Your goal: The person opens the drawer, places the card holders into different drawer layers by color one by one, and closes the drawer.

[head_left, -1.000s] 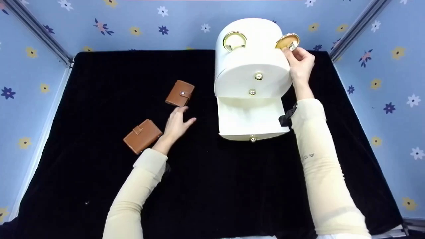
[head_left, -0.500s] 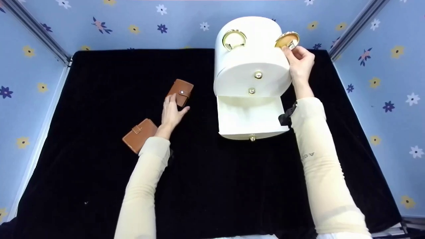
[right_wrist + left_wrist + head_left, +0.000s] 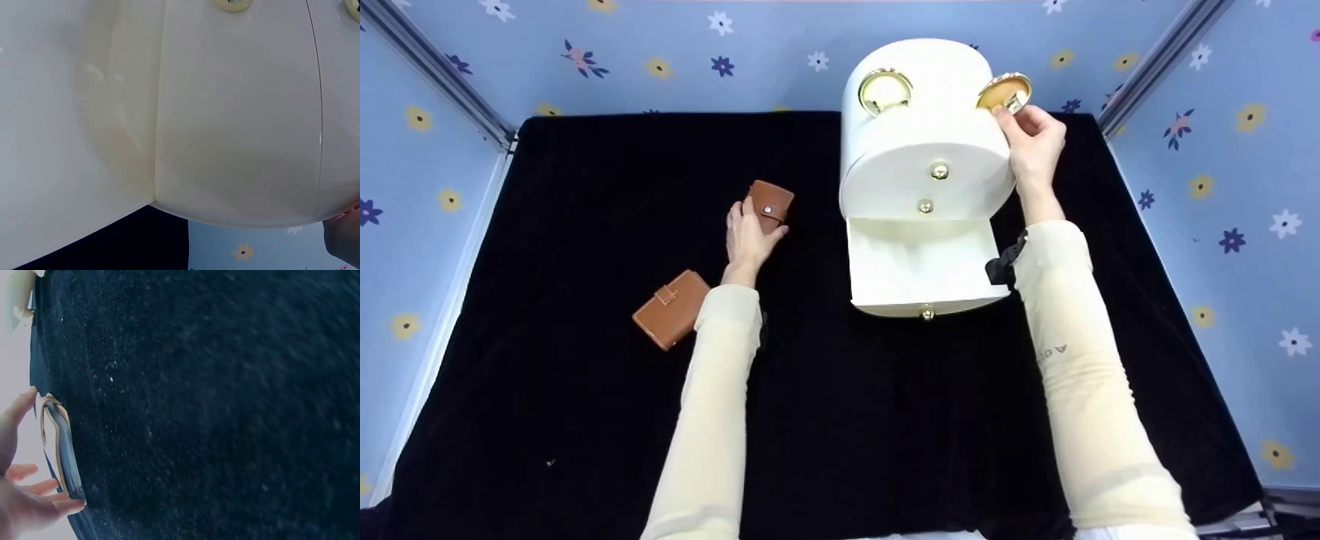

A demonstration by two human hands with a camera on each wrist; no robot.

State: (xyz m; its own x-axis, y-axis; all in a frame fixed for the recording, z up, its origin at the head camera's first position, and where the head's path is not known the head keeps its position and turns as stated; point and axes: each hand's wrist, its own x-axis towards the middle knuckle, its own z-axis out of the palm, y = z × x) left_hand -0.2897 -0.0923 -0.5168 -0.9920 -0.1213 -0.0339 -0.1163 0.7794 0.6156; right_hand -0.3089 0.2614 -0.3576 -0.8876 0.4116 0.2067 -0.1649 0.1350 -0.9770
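Note:
In the head view my left hand (image 3: 746,236) spans a small brown snap-strap wallet (image 3: 772,201), fingers along its left side and thumb at its lower right. The left wrist view shows that wallet (image 3: 63,444) edge-on between the thumb and fingers of my left hand (image 3: 28,495). My right hand (image 3: 1036,142) pinches the lower edge of a gold-rimmed round disc (image 3: 1003,90) at the top right of a white, round-topped drawer box (image 3: 930,127). Up close in the right wrist view are the box front (image 3: 236,124) and, at the edge, part of my right hand (image 3: 343,236).
A second, larger brown wallet (image 3: 673,309) lies on the black cloth (image 3: 810,420) left of my forearm. The box's bottom drawer (image 3: 922,262) is pulled out. Another gold-rimmed disc (image 3: 886,91) is at the box's top left. Flowered blue walls (image 3: 690,45) surround the table.
My left hand has moved up from below the small wallet to reach around it, fingers now at its left side. The right hand has stayed at the gold-rimmed disc.

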